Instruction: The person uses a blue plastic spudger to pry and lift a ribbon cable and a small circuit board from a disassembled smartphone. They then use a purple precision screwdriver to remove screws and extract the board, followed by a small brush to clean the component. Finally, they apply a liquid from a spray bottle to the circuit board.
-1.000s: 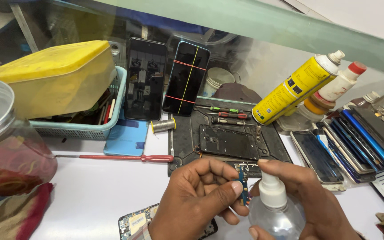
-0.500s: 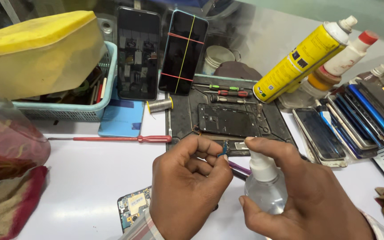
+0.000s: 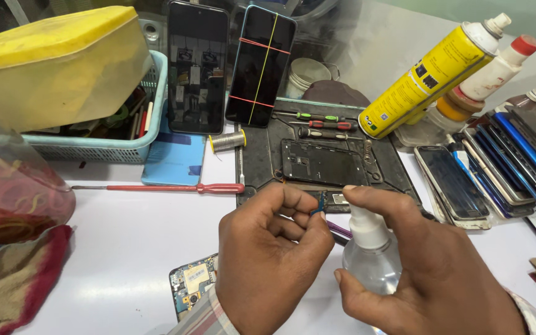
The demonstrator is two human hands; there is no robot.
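Head view: white table (image 3: 125, 248) lying smooth under both hands.
Left hand (image 3: 271, 254): pinching small blue part (image 3: 319, 208).
Right hand (image 3: 423, 273): gripping clear plastic spray bottle (image 3: 367, 257).

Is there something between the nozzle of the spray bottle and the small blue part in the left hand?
Nothing visible. The left hand pinches the small blue part right beside the spray bottle, which the right hand holds with its forefinger on the pump top; only open air lies between them.

The white worktop (image 3: 125, 248) carries a dark work mat (image 3: 262, 161), a red-handled screwdriver (image 3: 162, 187), a teal basket (image 3: 103, 149), a circuit board (image 3: 190, 282) and stacked phones (image 3: 497, 174).
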